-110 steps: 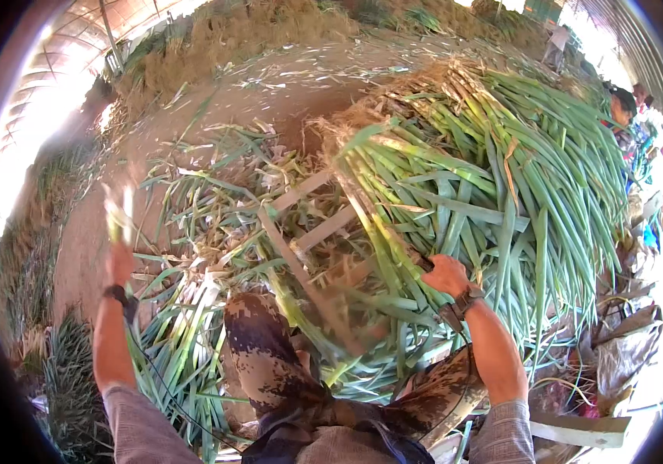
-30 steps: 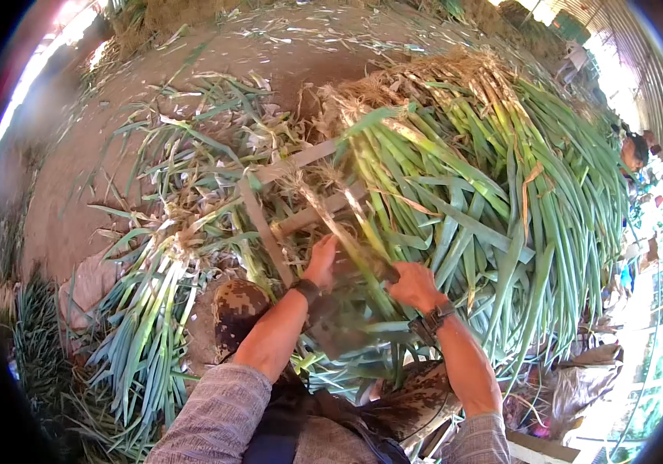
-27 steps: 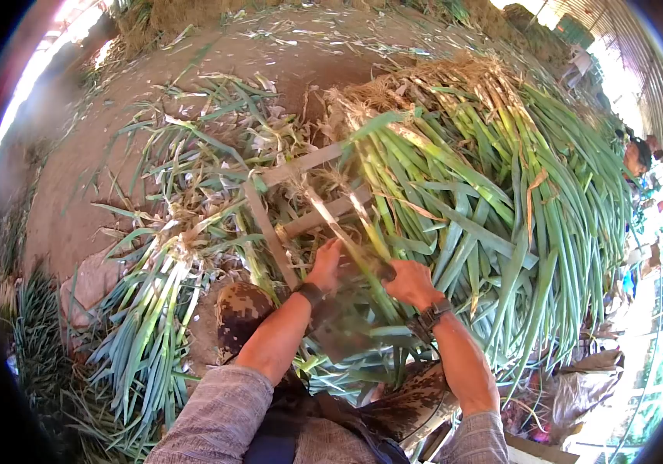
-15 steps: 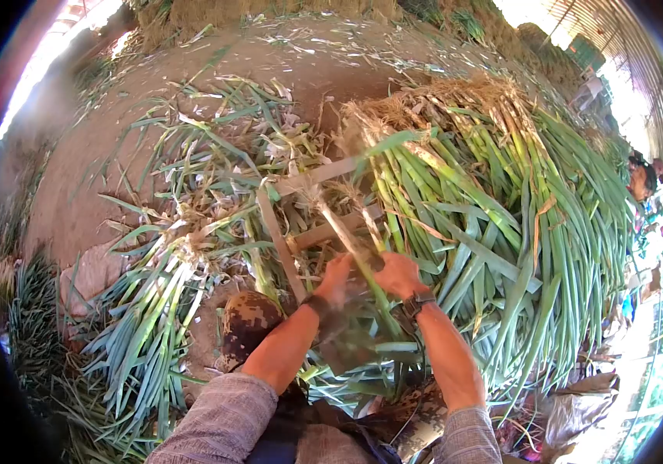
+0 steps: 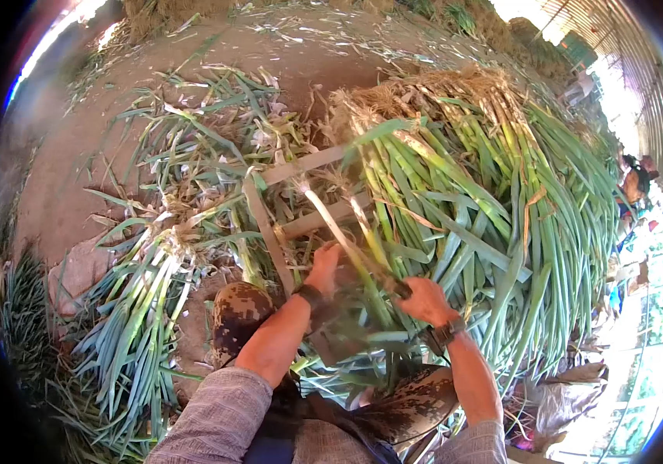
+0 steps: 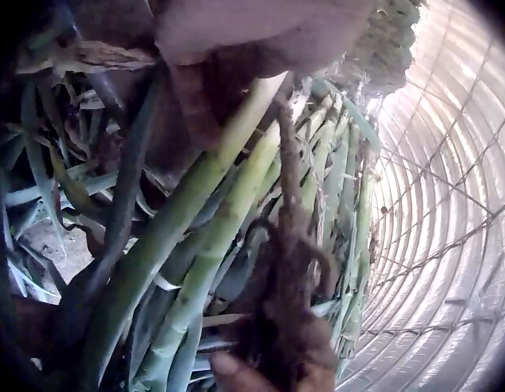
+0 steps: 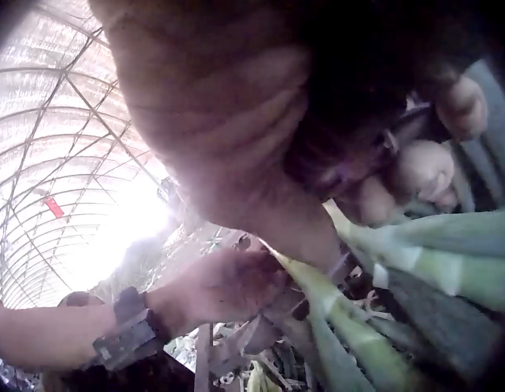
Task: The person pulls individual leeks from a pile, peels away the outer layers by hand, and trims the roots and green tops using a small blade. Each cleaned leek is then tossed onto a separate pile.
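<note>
Pale green onion (image 5: 331, 220) stalks with rooty ends slant between the two hands in the head view. My left hand (image 5: 325, 267) pinches one stalk from the left; the left wrist view shows its curled fingers (image 6: 195, 102) beside the pale stalk (image 6: 180, 200). My right hand (image 5: 426, 301) grips a narrow, dark brown, rough object (image 6: 289, 220) whose kind I cannot tell. Close to the right hand lies the big pile of green onions (image 5: 494, 209). In the right wrist view, the left hand (image 7: 228, 282) sits at the end of a stalk (image 7: 318, 290).
A wooden frame (image 5: 312, 161) stands before the knees, over stripped leaves (image 5: 246, 147). Cleaned green onions (image 5: 134, 325) lie in a heap at the left. A grey plastic sack (image 5: 571, 398) is at the lower right. Another person (image 5: 635, 182) sits at the far right.
The left hand came from the far left to the stalks at centre. Since half a second ago the hands have drawn apart, the right one moving right and down.
</note>
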Motion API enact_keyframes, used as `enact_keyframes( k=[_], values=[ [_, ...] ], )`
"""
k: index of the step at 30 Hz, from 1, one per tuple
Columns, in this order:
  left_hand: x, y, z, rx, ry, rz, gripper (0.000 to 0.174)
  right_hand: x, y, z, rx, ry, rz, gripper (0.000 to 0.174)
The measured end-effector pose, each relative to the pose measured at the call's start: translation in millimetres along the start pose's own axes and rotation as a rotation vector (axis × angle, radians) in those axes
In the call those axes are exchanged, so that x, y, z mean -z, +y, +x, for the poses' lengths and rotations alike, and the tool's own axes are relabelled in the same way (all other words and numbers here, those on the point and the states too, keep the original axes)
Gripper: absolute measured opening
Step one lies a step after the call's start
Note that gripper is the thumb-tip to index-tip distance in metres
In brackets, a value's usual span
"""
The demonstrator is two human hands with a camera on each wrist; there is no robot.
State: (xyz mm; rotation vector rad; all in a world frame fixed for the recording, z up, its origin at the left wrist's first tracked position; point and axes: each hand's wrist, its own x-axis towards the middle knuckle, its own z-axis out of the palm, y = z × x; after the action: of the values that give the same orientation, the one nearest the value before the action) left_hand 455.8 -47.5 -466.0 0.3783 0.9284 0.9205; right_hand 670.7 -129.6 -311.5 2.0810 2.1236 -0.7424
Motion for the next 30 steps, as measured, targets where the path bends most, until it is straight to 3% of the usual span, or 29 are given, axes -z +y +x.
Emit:
enact_keyframes(
  k=[8, 11, 13, 16, 19, 22, 30],
  values=[
    [-11.8, 8.4, -8.4, -0.067, 0.0, 0.138, 0.026, 21.0, 44.4, -99.2, -0.06, 0.002, -0.091, 0.032],
    [4.4, -4.9, 17.6, -0.102, -0.065, 0.117, 0.021, 10.5, 62.6, -123.0, -0.01, 0.012, -0.069, 0.031],
    [-8.6, 9.8, 4.4, -0.116, -0.213, 0.001, 0.015, 4.6, 71.6, -129.4, 0.012, 0.019, -0.077, 0.032],
    [-5.0, 19.2, 5.8, -0.08, -0.276, 0.029, 0.016, -0.4, 70.5, -136.2, -0.007, 0.08, -0.084, 0.035],
    [6.4, 15.1, 13.6, -0.031, -0.253, 0.067, 0.019, -21.9, 78.3, -135.8, 0.132, 0.129, -0.1, 0.035],
    [10.3, 9.6, 20.3, 0.0, -0.229, 0.06, 0.02, -38.6, 82.6, -130.3, 0.037, 0.184, -0.154, 0.035],
    [1.3, 5.2, 26.3, 0.023, -0.171, 0.046, 0.016, -44.8, 89.6, -132.6, 0.046, 0.113, -0.068, 0.033]
  ],
)
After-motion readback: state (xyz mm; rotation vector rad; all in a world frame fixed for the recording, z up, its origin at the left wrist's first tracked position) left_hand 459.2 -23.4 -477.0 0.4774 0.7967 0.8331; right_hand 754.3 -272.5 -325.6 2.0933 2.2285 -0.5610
